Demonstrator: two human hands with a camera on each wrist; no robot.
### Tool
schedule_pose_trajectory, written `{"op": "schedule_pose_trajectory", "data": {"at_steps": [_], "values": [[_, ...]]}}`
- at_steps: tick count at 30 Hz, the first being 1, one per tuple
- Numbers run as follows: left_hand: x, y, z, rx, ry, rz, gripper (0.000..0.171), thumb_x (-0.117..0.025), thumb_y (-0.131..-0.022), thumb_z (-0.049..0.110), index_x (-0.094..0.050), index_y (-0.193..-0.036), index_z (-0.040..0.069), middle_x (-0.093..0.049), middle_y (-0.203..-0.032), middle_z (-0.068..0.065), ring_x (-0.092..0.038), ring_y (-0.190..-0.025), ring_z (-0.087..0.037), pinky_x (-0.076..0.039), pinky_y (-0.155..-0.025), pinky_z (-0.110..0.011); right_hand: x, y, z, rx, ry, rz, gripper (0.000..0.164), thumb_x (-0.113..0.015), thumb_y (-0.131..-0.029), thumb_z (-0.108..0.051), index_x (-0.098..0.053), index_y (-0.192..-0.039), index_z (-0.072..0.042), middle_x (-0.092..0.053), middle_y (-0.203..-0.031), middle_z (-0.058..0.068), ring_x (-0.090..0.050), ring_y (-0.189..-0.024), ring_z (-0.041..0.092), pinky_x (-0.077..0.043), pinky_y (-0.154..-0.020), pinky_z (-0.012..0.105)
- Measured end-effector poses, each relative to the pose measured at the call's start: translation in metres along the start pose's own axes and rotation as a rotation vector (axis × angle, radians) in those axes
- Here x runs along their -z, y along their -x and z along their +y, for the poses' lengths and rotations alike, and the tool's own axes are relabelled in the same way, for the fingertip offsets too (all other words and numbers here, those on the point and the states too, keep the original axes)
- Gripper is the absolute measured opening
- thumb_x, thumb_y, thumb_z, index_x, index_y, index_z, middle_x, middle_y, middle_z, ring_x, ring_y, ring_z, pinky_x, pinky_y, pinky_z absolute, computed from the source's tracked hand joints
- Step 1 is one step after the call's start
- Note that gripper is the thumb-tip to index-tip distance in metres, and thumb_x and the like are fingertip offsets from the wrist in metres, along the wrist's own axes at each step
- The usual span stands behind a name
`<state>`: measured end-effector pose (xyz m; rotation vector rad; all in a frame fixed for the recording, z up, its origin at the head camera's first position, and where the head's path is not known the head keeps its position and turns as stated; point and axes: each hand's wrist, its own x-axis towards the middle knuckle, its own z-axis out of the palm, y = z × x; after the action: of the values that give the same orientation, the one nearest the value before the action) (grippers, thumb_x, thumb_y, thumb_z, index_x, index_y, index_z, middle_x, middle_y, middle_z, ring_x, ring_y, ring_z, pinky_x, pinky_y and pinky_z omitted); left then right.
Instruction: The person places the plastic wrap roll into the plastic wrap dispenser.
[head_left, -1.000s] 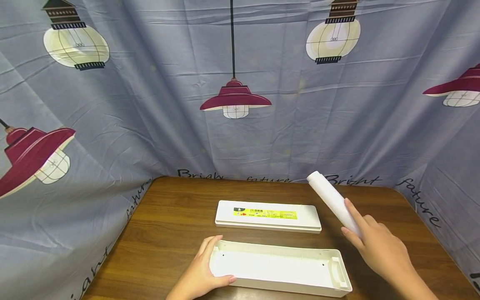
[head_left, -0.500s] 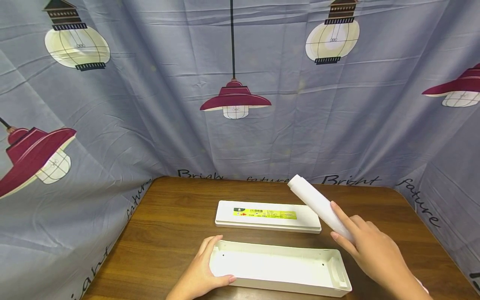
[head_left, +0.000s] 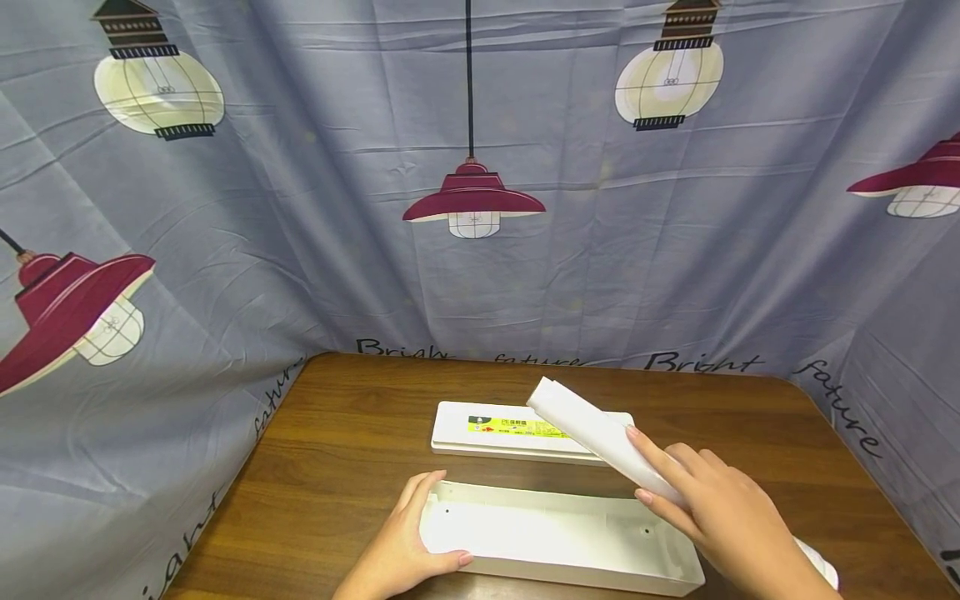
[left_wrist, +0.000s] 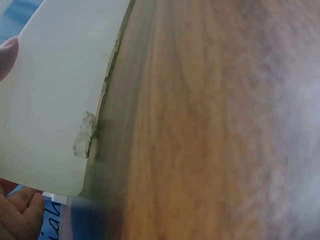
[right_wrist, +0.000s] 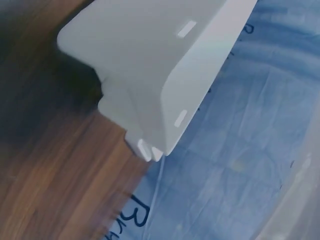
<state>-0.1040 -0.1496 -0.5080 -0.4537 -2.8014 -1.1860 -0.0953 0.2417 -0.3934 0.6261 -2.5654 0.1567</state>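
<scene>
My left hand (head_left: 401, 537) grips the left end of a long white open plastic box (head_left: 547, 537) on the table, thumb over the near wall and fingers round the far corner. In the left wrist view the box (left_wrist: 50, 100) has my thumb (left_wrist: 7, 57) at its edge and a torn tape scrap near one corner. A white roll of cling film (head_left: 600, 433) slants up and leftward from my right hand (head_left: 712, 508), which holds its lower end above the box's right part. Behind it lies a white lid (head_left: 457, 429) with a yellow label, partly hidden by the roll.
The wooden table (head_left: 337, 442) runs back to a grey-blue curtain (head_left: 322, 183) printed with lamps and lettering. A white plastic part (right_wrist: 140, 50) with small slots fills the upper middle of the right wrist view.
My right hand has moved left and down with the roll, from right of the box to over its right part; the roll now overlaps the lid. My left hand and the box stay put.
</scene>
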Motion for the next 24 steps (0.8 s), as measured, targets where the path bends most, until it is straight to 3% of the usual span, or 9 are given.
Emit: {"op": "schedule_pose_trajectory", "data": {"at_steps": [9, 24], "values": [[-0.001, 0.000, 0.000, -0.007, 0.003, 0.007, 0.105, -0.085, -0.063, 0.063, -0.042, -0.147, 0.016, -0.042, -0.142, 0.010, -0.054, -0.120, -0.014, -0.049, -0.099, -0.038, 0.000, 0.001, -0.007, 0.060, -0.014, -0.011, 0.079, -0.080, -0.078, -0.040, -0.044, -0.149, -0.036, -0.062, -0.106, -0.017, -0.057, -0.084, 0.005, -0.049, -0.066, 0.033], [0.000, 0.000, -0.002, -0.003, 0.005, 0.003, 0.105, -0.083, -0.064, 0.065, -0.041, -0.147, 0.017, -0.042, -0.142, 0.009, -0.054, -0.122, -0.016, -0.050, -0.100, -0.042, -0.002, -0.002, -0.018, 0.134, -0.066, -0.024, 0.074, -0.076, -0.082, -0.045, -0.043, -0.149, -0.040, -0.059, -0.113, -0.024, -0.051, -0.086, -0.005, -0.047, -0.069, 0.026]]}}
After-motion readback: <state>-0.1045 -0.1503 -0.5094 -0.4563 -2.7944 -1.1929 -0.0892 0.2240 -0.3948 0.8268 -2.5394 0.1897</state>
